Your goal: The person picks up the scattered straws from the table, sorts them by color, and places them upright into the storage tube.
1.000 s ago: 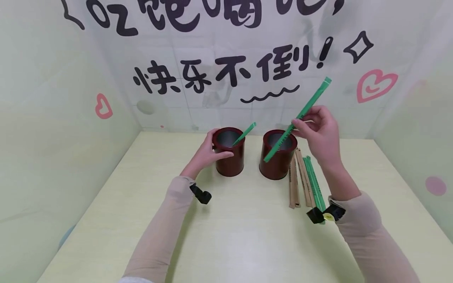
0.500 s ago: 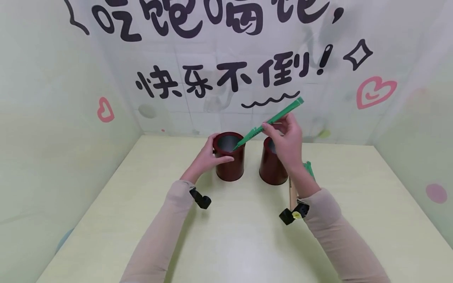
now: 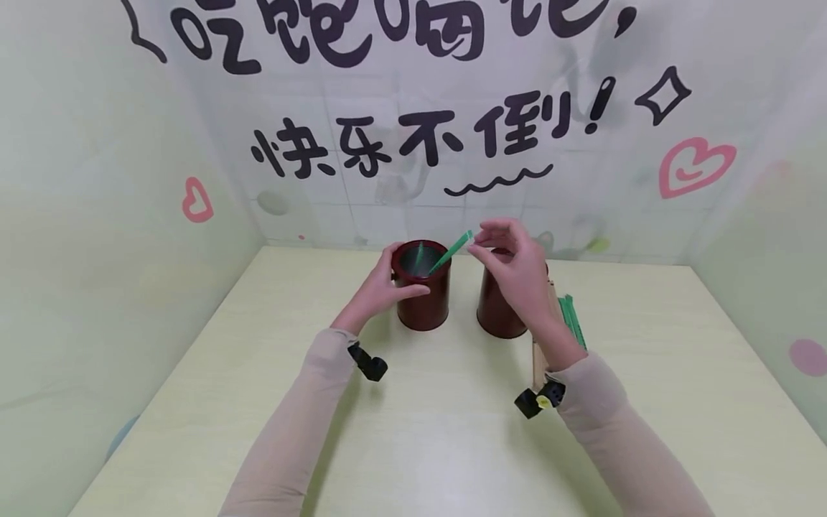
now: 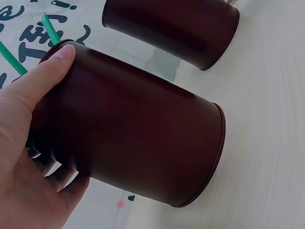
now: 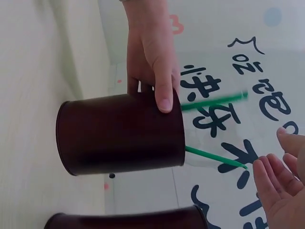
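Observation:
My left hand point(image 3: 377, 293) grips the upper side of a dark red, open-topped canister point(image 3: 423, 305) standing on the table. Two slim green stick packets lean inside it. One packet point(image 3: 452, 251) tilts right above the rim, and the other packet point(image 3: 420, 255) leans against the far side. In the right wrist view, that second packet point(image 5: 217, 101) is blurred. My right hand point(image 5: 281, 176) is beside the right-leaning packet's tip, thumb and fingers apart, holding nothing. Behind this hand in the head view stands a second dark red canister point(image 3: 499, 309), its opening mostly covered.
Brown stick packets point(image 3: 539, 366) and green stick packets point(image 3: 572, 319) lie on the table right of the second canister, partly hidden by my right arm. A lettered white backdrop point(image 3: 388, 208) rises behind the table's far edge.
My right hand brought a green stick packet leftward to the left canister and let it go there. My left hand has stayed on that canister.

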Demonstrator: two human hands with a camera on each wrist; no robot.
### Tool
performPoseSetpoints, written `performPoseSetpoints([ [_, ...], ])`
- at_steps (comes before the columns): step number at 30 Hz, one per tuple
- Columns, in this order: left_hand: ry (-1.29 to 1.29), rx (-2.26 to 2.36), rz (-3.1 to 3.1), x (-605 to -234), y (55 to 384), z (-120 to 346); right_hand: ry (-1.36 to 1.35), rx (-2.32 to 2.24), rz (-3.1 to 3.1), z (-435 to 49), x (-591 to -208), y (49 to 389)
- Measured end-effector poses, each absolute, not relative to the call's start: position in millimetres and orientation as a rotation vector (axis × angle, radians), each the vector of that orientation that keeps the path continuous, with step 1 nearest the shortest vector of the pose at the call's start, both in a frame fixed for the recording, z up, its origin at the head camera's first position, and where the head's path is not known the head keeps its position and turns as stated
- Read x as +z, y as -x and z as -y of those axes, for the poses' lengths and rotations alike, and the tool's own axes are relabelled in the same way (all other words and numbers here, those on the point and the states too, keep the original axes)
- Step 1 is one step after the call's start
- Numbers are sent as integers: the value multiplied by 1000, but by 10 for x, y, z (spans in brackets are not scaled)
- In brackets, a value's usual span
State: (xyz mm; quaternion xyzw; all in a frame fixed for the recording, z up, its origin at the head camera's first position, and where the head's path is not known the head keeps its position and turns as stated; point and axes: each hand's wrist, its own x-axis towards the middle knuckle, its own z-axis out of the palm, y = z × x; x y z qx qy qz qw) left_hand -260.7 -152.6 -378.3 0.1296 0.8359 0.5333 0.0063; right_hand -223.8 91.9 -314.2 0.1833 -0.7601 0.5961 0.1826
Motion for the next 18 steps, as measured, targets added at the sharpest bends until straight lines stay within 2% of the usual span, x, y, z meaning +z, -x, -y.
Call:
performPoseSetpoints([
  [18,-411,1644,-2626,-3791,2637,1516,-333,1511,2244,-1704,-3232,2112],
])
